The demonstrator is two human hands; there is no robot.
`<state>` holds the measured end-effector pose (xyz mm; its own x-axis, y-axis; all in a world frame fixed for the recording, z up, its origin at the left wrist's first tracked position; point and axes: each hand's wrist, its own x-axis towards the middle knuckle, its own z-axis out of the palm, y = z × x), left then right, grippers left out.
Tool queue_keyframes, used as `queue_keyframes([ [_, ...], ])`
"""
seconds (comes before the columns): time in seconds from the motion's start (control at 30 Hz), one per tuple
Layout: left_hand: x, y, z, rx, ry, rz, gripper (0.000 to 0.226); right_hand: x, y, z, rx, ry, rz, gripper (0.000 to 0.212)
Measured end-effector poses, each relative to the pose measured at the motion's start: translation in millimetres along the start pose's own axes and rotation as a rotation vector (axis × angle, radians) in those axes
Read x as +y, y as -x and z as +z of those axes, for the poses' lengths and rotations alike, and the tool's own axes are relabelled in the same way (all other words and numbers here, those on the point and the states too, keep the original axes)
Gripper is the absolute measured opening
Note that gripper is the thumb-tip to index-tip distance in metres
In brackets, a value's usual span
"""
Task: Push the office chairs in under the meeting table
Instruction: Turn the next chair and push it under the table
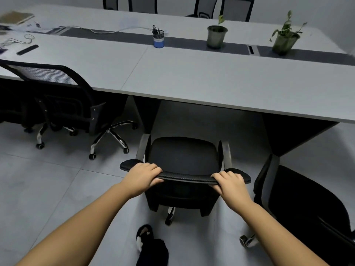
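Observation:
A black office chair stands in front of me, its seat facing the long grey meeting table. The seat's front lies just short of the table's near edge. My left hand grips the top rim of the chair's backrest on its left side. My right hand grips the same rim on its right side. Both hands have fingers curled over the rim and thumbs beneath.
A mesh-backed chair sits tucked at the table to the left. Another black chair stands close on the right, away from the table. A table leg panel stands right of the seat. On top sit a pen cup and two potted plants.

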<state>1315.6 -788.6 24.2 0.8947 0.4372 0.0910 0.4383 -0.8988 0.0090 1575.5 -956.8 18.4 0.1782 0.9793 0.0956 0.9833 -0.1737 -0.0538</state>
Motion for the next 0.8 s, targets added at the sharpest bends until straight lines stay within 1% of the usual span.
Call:
queue_keyframes([
  [0.07,-19,-21,3,-0.019,0.018,0.005,0.044,5,-26,4,0.011,-0.003,0.011,0.021],
  [0.13,-40,-44,7,-0.038,0.037,0.024,0.047,11,-53,7,0.020,0.023,0.013,0.024],
  [0.27,-91,-86,13,-0.005,0.034,0.068,0.046,13,-111,13,0.037,0.053,0.017,0.029],
  [0.37,-132,-115,15,-0.021,0.017,0.099,0.046,11,-153,17,0.048,0.063,0.022,0.030],
  [0.5,-182,-153,12,-0.098,0.046,0.082,0.070,10,-210,24,0.042,0.062,0.045,0.028],
  [0.53,-193,-161,14,-0.098,0.046,0.087,0.072,10,-223,26,0.036,0.053,0.049,0.027],
  [0.7,-238,-197,18,-0.111,0.055,0.110,0.073,14,-283,30,-0.014,0.002,0.062,0.021],
  [0.8,-261,-216,19,-0.108,0.065,0.094,0.072,19,-316,33,-0.023,-0.023,0.038,0.019],
])
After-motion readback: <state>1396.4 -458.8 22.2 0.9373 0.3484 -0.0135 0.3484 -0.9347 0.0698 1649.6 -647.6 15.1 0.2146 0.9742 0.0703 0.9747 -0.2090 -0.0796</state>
